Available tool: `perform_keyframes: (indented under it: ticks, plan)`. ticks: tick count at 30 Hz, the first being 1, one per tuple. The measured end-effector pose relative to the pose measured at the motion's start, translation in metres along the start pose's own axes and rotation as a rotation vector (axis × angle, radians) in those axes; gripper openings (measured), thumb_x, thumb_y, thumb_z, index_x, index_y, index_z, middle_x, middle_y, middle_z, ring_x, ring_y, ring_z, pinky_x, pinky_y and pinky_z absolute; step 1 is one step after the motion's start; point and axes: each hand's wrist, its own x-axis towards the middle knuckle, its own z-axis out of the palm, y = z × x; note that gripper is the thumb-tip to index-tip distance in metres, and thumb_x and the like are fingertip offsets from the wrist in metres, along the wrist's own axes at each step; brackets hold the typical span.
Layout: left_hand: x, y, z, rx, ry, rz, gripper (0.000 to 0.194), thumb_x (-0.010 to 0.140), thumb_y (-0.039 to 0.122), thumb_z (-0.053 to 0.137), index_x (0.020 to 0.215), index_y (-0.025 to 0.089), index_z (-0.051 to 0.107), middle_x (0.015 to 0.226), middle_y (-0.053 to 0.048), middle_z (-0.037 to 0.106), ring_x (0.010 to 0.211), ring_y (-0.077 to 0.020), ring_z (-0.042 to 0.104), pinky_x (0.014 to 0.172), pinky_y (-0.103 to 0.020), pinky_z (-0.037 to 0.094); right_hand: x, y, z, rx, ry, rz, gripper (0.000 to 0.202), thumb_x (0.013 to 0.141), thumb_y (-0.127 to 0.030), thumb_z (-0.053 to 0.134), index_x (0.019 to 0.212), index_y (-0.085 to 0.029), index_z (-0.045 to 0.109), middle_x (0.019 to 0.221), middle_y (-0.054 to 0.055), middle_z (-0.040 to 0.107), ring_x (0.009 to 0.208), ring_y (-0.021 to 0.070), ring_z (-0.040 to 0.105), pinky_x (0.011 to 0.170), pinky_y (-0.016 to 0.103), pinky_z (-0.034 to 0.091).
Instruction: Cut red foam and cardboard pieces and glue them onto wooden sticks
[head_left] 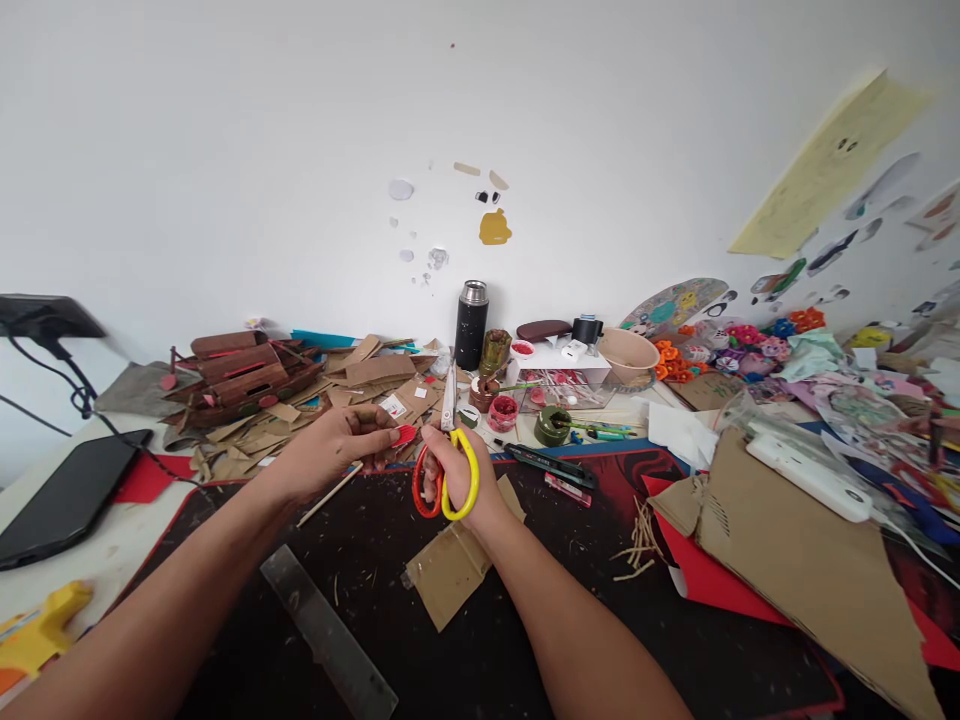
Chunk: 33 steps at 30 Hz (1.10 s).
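Note:
My left hand (pixel 346 442) pinches a small red paper piece (pixel 405 435) between thumb and fingers, over the far edge of the dark desk mat (pixel 592 590). Close by on its right, my right hand (pixel 466 478) grips scissors (pixel 474 490) with one yellow and one red handle loop. Their blades point up and away, apart from the red piece. Whether the blades are parted is hard to see. Below my right wrist lies a piece of brown cardboard (pixel 444 575). A thin wooden stick (pixel 328 496) rests under my left hand.
A clear ruler (pixel 330 635) lies in front. Left stand a brown model boat (pixel 244 375), cardboard scraps and a phone (pixel 71 500). Behind are a black flask (pixel 471 325), paint jars (pixel 553 425) and a utility knife (pixel 551 465). A large cardboard sheet (pixel 810 570) covers the right.

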Motion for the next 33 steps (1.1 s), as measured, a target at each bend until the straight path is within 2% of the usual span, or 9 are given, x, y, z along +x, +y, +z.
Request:
perform_keyframes:
  ticks: [11,19,26,33]
  plan:
    - [-0.004,0.012,0.006,0.076,-0.036,-0.029,0.049,0.074,0.07,0.083,0.071,0.022,0.072,0.064,-0.002,0.069,0.061,-0.0206,0.064,0.062,-0.032,0.054,-0.001,0.003,0.0,-0.066,-0.02,-0.01,0.044,0.085,-0.063,0.073,0.096,-0.025,0.053,0.049,-0.013,0.053,0.031,0.0121,0.051,0.032,0.019,0.041]
    - [-0.001,0.003,0.004,0.042,-0.054,-0.01,0.047,0.079,0.068,0.081,0.075,0.021,0.074,0.069,-0.003,0.072,0.063,-0.0204,0.066,0.064,-0.032,0.056,0.0,0.003,0.0,-0.082,-0.02,-0.016,0.042,0.087,-0.062,0.071,0.095,-0.026,0.052,0.047,-0.012,0.052,0.031,0.0125,0.05,0.032,0.019,0.04]
    - [0.0,-0.008,0.007,-0.13,-0.102,-0.044,0.045,0.081,0.063,0.085,0.089,0.02,0.077,0.076,-0.003,0.075,0.066,-0.0186,0.067,0.067,-0.032,0.057,-0.002,0.001,0.002,-0.052,0.018,-0.01,0.038,0.086,-0.056,0.072,0.093,-0.025,0.053,0.048,-0.013,0.051,0.031,0.0119,0.049,0.032,0.02,0.042]
    - [0.0,-0.004,0.009,-0.109,0.029,-0.055,0.049,0.071,0.063,0.09,0.084,0.019,0.074,0.077,-0.002,0.073,0.07,-0.0193,0.067,0.068,-0.032,0.056,-0.004,-0.002,0.003,-0.059,0.015,-0.005,0.039,0.086,-0.057,0.072,0.094,-0.025,0.052,0.048,-0.013,0.052,0.031,0.012,0.05,0.032,0.02,0.042]
